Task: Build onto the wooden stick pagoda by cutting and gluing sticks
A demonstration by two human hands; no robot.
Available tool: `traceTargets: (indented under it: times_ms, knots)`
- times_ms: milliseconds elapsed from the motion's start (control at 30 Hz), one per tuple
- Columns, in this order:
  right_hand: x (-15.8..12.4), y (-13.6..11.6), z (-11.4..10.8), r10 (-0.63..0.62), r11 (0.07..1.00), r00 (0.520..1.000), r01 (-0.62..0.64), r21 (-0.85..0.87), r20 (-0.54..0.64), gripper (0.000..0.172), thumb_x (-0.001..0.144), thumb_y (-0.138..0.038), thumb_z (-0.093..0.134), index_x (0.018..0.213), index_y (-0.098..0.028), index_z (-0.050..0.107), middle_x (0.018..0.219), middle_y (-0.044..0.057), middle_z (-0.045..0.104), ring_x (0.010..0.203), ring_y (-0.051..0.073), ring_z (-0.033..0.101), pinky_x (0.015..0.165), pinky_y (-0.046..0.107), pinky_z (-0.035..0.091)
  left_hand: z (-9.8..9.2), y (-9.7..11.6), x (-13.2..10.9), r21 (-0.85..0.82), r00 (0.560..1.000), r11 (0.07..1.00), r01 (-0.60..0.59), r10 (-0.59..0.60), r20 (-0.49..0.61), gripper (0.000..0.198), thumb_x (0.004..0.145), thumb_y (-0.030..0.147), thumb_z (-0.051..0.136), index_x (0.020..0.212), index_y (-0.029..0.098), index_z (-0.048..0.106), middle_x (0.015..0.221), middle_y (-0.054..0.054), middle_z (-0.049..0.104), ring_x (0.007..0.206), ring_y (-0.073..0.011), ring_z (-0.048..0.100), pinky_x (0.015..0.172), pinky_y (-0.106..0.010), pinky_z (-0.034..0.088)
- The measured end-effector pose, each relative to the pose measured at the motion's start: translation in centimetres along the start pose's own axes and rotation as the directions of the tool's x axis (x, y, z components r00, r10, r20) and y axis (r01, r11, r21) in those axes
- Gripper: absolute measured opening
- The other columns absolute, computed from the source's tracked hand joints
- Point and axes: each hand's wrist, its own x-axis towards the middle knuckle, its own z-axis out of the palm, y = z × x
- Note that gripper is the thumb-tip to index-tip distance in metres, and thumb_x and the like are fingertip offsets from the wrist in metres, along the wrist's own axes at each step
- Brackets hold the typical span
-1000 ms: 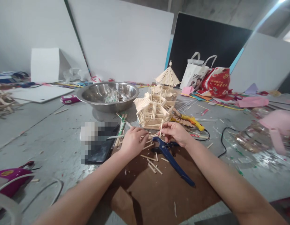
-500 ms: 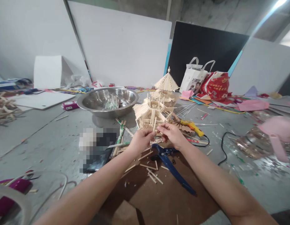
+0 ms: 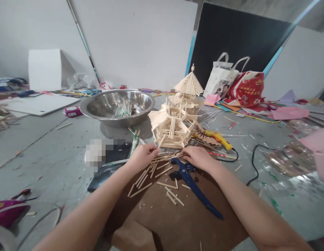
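Note:
My left hand is closed, pinching a short wooden stick that tilts up in front of the model. Farther right, my right hand rests low with bent fingers beside loose wooden sticks on the brown board; its fingertips are partly hidden, and what they grip cannot be made out. Just beyond both hands stands a pavilion model built of sticks, with a pointed-roof tower behind. Blue-handled cutters lie between my forearms, close to my right hand.
A steel basin holding wrapped sticks stands back left. A dark phone-like slab lies by my left wrist. Right of the model are a yellow glue gun with a black cord and a clear plastic container. Bags stand farther back.
My hands were together before the model, at a stick. Now they are apart: the left has drawn left with the stick, and the right has dropped down towards the loose sticks.

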Motion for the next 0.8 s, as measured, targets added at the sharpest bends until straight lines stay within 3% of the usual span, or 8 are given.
traceTargets:
  times_ms: [133, 300, 567, 800]
  knots:
    - [-0.2, -0.3, 0.0, -0.004, 0.997, 1.000, 0.004, -0.072, 0.011, 0.015, 0.076, -0.029, 0.044, 0.081, -0.022, 0.056, 0.085, 0.003, 0.059, 0.077, 0.017, 0.056, 0.058, 0.023, 0.035, -0.9, 0.0, -0.1, 0.082, 0.997, 0.997, -0.012, 0.005, 0.076, 0.030, 0.073, 0.039, 0.039, 0.062, 0.017, 0.055, 0.054, 0.002, 0.051, 0.053, -0.0091, 0.043, 0.051, -0.019, 0.029]
    - [-0.3, -0.1, -0.1, -0.011, 0.999, 1.000, 0.012, -0.035, 0.019, 0.011, 0.074, -0.024, 0.045, 0.080, -0.022, 0.055, 0.085, 0.002, 0.060, 0.077, 0.015, 0.055, 0.058, 0.022, 0.033, -2.2, -0.1, -0.3, 0.168, 0.994, 0.986, -0.016, -0.003, 0.112, 0.027, 0.072, 0.038, 0.039, 0.070, 0.018, 0.058, 0.062, 0.001, 0.058, 0.057, -0.0104, 0.048, 0.054, -0.020, 0.031]
    - [-0.7, -0.4, -1.3, -0.001, 0.993, 1.000, -0.003, 0.118, 0.031, 0.021, 0.077, -0.036, 0.042, 0.081, -0.022, 0.058, 0.081, 0.003, 0.063, 0.074, 0.015, 0.056, 0.061, 0.023, 0.034, -0.4, 0.8, -1.0, 0.364, 0.989, 0.931, -0.038, -0.017, 0.148, 0.021, 0.071, 0.035, 0.042, 0.071, 0.022, 0.058, 0.071, 0.000, 0.061, 0.066, -0.0140, 0.053, 0.054, -0.022, 0.033]
    - [-0.9, -0.6, -1.9, -0.025, 0.980, 1.000, 0.022, 0.200, 0.011, 0.028, 0.077, -0.042, 0.040, 0.079, -0.022, 0.059, 0.078, 0.003, 0.063, 0.072, 0.015, 0.055, 0.062, 0.023, 0.035, -0.7, 0.5, -1.1, 0.439, 0.959, 0.894, -0.087, -0.044, 0.279, 0.015, 0.066, 0.028, 0.047, 0.072, 0.022, 0.059, 0.076, -0.002, 0.061, 0.070, -0.0157, 0.055, 0.060, -0.025, 0.038]
